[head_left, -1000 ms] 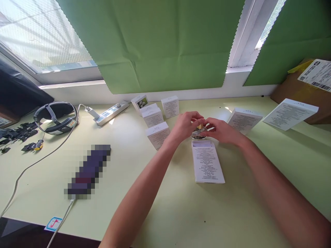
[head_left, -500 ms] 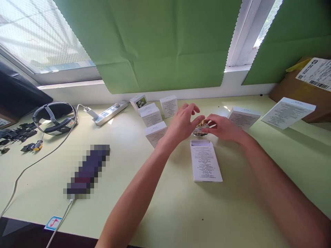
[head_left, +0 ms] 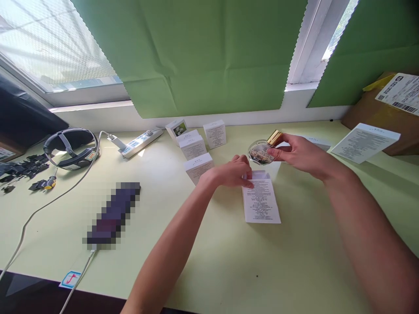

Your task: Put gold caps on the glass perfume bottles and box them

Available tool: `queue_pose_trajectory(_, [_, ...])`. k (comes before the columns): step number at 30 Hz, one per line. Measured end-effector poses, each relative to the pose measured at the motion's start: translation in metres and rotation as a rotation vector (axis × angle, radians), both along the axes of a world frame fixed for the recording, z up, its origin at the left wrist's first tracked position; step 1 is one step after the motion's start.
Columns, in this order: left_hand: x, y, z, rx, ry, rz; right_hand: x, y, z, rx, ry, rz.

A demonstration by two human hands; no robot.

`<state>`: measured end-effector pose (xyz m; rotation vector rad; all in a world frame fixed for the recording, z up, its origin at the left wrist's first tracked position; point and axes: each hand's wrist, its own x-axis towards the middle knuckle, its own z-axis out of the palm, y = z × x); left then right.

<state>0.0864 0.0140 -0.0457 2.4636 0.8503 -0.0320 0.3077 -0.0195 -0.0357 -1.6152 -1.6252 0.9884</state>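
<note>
My right hand point(head_left: 291, 152) pinches a round clear-glass perfume bottle point(head_left: 258, 153) close to its gold cap point(head_left: 275, 138). The bottle is tilted and off the table, cap pointing up and right. Beneath it lies a white printed box point(head_left: 262, 205) whose far end is open. At that end my left hand point(head_left: 234, 171) is closed on the box's upper left edge, thumb on the printed face and fingers curled behind. The fingertips are partly hidden.
Several white cartons point(head_left: 192, 147) stand behind my left hand. Another carton point(head_left: 366, 141) leans at the right before a brown cardboard box point(head_left: 369, 113). A power strip point(head_left: 140, 144), a head strap point(head_left: 72, 150), cables and a pixelated dark object point(head_left: 114, 213) occupy the left.
My right hand has lifted the perfume bottle from the table and tilted it. My left hand has come down towards me from near the bottle and taken hold of the box's open end.
</note>
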Motion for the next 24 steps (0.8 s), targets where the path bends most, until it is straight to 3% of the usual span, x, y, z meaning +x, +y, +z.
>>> queue_pose_trajectory(5, [-0.015, -0.008, 0.026, 0.166, -0.168, 0.041, -0.001, -0.01, 0.016, 0.082, 0.097, 0.014])
queue_pose_trajectory(8, [-0.024, -0.017, 0.028, 0.191, -0.222, 0.091, -0.004, -0.018, 0.028, 0.252, 0.013, 0.007])
queue_pose_trajectory(12, [-0.029, -0.028, 0.018, 0.231, -0.325, 0.17, -0.014, -0.025, 0.039, 0.401, -0.057, 0.054])
queue_pose_trajectory(18, [-0.024, -0.041, -0.006, 0.305, -0.451, 0.236, -0.027, -0.026, 0.036, 0.417, 0.053, 0.203])
queue_pose_trajectory(24, [-0.024, -0.052, -0.036, 0.225, -0.668, 0.363, -0.031, -0.033, 0.042, 0.369, 0.067, 0.242])
